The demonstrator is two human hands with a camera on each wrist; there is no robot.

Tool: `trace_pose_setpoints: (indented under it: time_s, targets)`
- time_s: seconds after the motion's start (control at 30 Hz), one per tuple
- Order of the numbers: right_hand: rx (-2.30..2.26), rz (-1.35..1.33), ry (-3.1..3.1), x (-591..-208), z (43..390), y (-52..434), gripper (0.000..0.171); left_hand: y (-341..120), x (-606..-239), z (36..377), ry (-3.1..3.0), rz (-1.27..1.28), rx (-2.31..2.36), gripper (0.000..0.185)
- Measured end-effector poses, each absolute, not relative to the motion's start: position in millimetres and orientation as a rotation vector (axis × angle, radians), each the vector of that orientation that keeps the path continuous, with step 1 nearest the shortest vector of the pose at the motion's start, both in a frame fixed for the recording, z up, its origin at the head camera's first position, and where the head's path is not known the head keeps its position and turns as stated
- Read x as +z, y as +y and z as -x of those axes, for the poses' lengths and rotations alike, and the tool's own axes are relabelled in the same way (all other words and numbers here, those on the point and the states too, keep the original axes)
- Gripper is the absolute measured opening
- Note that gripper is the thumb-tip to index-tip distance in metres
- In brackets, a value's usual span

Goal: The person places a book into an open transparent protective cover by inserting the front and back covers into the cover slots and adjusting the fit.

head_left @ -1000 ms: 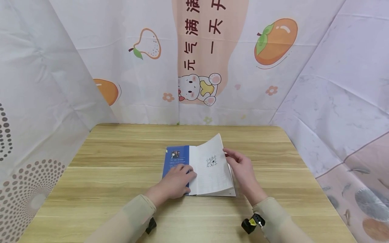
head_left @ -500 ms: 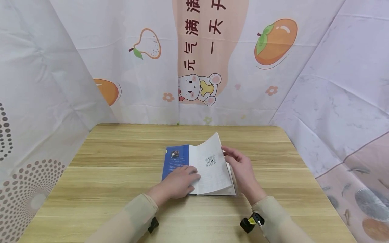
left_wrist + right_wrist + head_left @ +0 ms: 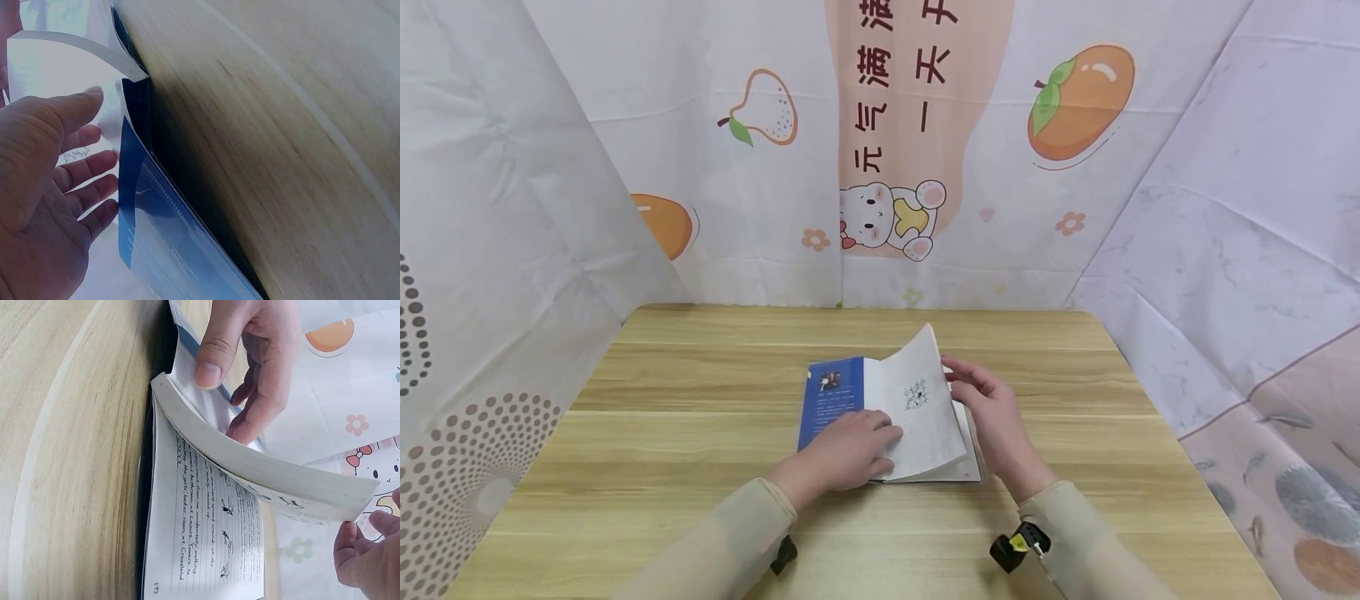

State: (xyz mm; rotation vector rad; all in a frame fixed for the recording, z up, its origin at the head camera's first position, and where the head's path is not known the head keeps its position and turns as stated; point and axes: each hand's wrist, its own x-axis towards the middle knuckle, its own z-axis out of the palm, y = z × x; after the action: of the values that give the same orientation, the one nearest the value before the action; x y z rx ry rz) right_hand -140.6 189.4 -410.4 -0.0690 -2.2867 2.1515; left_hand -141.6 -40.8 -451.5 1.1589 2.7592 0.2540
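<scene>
A book [image 3: 925, 442] lies spread on the table, its blue cover flap [image 3: 833, 408] at the left. A thick block of pages [image 3: 269, 469] is raised from the right side and bends upward; handwritten-style text shows on the page beneath. My right hand [image 3: 992, 412] holds that block at its outer edge, thumb and fingers at the edge. The left hand [image 3: 853, 450] lies over the inner side of the flap and the first page, its fingers [image 3: 90, 169] extended and loosely spread. In the left wrist view, these fingers reach across the page beside the flap.
The wooden table [image 3: 700, 367] stretches around the book on all sides. Behind it hangs a white curtain [image 3: 760, 208] with fruit and cartoon prints. Each wrist has a dark device strapped on, such as the right wrist camera [image 3: 1009, 552].
My right hand has shifted slightly left, tilting the raised pages further left. The left hand has slid a little to the right, from the flap onto the page.
</scene>
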Motion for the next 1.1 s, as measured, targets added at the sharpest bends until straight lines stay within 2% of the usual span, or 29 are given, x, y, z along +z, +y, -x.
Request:
trace_pose_setpoints:
  time_s: [0.13, 0.47, 0.73, 1.1]
  targets:
    - [2.151, 0.001, -2.275, -409, 141, 188, 0.043, -38, -451, 143, 2.754, -1.175, 0.298, 0.042]
    - [2.220, -0.025, -2.228, -407, 141, 180, 0.041, -34, -448, 141, 2.700, -1.022, 0.442, 0.054]
    - [2.251, -0.058, -2.216, -407, 140, 176, 0.043, -32, -445, 142, 2.667, -0.998, 0.625, 0.059]
    - [2.266, -0.132, -2.255, -410, 136, 172, 0.041, -32, -441, 141, 2.581, -0.741, 0.972, 0.076]
